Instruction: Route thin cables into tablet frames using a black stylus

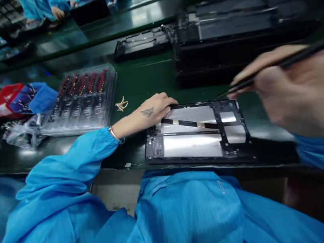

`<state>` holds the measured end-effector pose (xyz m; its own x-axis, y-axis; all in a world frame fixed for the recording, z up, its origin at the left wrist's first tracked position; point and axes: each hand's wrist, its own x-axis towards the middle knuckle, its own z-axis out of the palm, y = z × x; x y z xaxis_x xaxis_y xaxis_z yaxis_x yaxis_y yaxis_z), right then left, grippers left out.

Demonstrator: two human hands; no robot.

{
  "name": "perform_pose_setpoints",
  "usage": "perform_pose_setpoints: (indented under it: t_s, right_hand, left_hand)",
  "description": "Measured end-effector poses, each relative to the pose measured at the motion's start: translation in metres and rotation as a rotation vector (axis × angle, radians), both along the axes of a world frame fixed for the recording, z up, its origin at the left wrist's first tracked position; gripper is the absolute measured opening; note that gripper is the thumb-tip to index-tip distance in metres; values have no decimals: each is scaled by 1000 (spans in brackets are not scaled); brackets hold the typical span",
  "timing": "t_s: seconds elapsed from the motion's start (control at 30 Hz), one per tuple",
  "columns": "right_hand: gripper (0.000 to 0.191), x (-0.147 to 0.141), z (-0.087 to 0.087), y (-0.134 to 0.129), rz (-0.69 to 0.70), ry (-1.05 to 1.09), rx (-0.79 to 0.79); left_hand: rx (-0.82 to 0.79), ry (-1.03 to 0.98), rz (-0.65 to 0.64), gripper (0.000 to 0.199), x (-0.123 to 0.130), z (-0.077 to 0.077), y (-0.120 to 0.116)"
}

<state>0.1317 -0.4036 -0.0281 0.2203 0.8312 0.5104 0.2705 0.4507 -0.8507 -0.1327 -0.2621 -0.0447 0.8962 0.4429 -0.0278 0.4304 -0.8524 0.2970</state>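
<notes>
A black device frame [191,145] with silver panels lies flat at the table's front edge. Across its upper panel runs a dark flat strip [191,123] with pale patches, set at a slant. My left hand [158,108] rests at the frame's upper left corner, fingers together over the edge; what they grip, if anything, is hidden. Black tweezers [281,64] are held in my right hand [294,89], which is blurred. The tweezers' tip points left, just above the frame's upper right edge.
Stacked black frames [234,17] stand behind, beside another frame [144,42]. To the left are a clear parts tray [81,101], blue bin [41,97], red bin [3,98], plastic bag [26,133] and tan strips [121,104]. Other people's hands show at the left and across the table.
</notes>
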Motion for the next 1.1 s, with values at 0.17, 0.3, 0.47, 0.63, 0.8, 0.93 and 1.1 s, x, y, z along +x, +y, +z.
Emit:
perform_pose_setpoints:
  t_s: [0.17, 0.3, 0.47, 0.63, 0.8, 0.93, 1.1]
  right_hand:
    - [19, -21, -18, 53, 104, -245, -154]
    - [19, -14, -26, 50, 105, -266, -287]
    - [22, -11, -23, 46, 129, -301, -359]
    - [18, -14, -21, 47, 133, -354, -343]
    - [12, -17, -18, 46, 149, -387, -341]
    - [11, -16, -17, 45, 146, -410, -339]
    - [12, -15, -16, 43, 126, -516, -315]
  left_hand:
    - [-40, -188, 23, 43, -8, -27, -11]
    - [-83, -213, 26, 44, -12, -28, -13]
    - [-74, -247, 9, 42, -11, -30, -14]
    - [-82, -225, 27, 44, -9, -28, -16]
    - [-94, -213, 29, 44, -9, -24, -17]
    - [-97, -207, 31, 42, -9, -23, -17]
    - [-103, -240, 17, 40, -10, -26, -15]
